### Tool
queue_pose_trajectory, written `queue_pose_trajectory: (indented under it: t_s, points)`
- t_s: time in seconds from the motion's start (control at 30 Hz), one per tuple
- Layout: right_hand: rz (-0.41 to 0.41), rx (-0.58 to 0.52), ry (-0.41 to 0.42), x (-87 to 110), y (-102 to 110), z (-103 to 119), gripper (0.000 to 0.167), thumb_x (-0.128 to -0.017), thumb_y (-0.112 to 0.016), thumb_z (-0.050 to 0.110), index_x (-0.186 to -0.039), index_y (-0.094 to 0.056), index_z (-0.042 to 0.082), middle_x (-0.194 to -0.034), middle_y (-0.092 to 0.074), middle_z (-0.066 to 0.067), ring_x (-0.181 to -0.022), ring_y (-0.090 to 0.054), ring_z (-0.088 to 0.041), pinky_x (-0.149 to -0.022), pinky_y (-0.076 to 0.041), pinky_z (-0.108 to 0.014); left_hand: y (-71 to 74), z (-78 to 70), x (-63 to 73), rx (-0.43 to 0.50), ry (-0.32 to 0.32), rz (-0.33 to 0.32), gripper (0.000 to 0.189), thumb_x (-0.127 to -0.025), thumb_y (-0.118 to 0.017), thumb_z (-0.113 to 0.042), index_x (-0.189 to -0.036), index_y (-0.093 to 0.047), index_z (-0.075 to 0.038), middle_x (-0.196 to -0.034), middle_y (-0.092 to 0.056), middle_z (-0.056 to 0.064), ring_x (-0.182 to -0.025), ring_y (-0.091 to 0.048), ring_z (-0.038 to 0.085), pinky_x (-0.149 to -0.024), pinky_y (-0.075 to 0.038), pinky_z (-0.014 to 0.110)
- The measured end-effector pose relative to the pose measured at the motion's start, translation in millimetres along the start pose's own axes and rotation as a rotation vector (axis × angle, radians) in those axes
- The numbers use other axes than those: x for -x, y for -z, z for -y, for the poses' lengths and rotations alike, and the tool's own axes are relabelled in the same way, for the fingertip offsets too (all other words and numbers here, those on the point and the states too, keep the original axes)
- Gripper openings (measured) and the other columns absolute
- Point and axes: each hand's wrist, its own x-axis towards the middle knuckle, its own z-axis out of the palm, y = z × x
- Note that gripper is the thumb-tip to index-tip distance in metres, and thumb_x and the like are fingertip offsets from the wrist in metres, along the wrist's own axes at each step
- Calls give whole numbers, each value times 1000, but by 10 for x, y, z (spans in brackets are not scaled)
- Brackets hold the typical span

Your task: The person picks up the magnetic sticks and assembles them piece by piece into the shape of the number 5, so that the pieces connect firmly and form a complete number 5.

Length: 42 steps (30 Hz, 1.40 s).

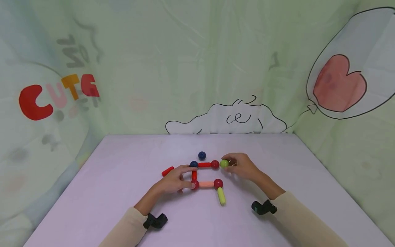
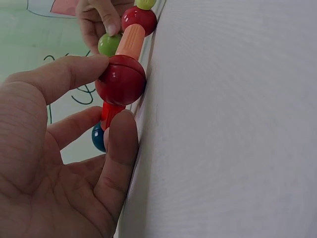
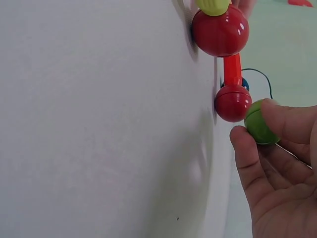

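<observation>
A ball-and-stick frame lies on the table, open on its right side. Its far bar is a red stick between a blue ball and a red ball. Another red stick joins the blue ball to the near-left red ball. From there a salmon stick reaches the near-right red ball, which bears a yellow-green stick. My left hand holds the frame's left side, thumb on the near-left ball. Between thumb and fingers, my right hand pinches a green ball right beside the far-right red ball.
A loose blue ball lies behind the frame. Left of it, a loose red stick is partly covered by my left hand. The pale table meets a printed cloth backdrop at its back and sides.
</observation>
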Motion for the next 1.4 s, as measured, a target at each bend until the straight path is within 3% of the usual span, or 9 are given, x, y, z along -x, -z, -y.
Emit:
queue_pose_trajectory:
  t_s: [0.4,0.67,0.97,1.4]
  points:
    - [106,-108,72,304,58,69,34,-88,-76,2,-121,-70,3,-105,-70,-1,-96,-63,-19,-87,-58,-37,0,11,-13,9,14,3,63,-88,-79,-30,-146,-56,-25,-157,-39,11,-69,-62,21,-64,-57,33]
    - [201,-157,187,497,85,96,32,-89,-76,9,-121,-69,5,-112,-69,-2,-100,-63,-23,-81,-57,-32,-1,8,-10,7,18,4,63,-88,-79,-31,-146,-56,-25,-158,-38,11,-71,-62,21,-64,-57,33]
    - [293,-214,188,636,64,173,32,-87,-77,8,-118,-73,14,-119,-65,-4,-96,-59,-25,-75,-56,-32,-2,-9,-4,11,11,-2,63,-87,-79,-30,-145,-57,-24,-156,-41,11,-68,-62,21,-63,-56,33]
    - [335,-292,224,783,52,176,32,-86,-78,10,-117,-73,11,-107,-67,-3,-93,-62,-21,-78,-57,-31,-15,6,-4,4,28,-9,63,-87,-80,-30,-145,-57,-25,-156,-40,11,-70,-62,21,-63,-57,32]
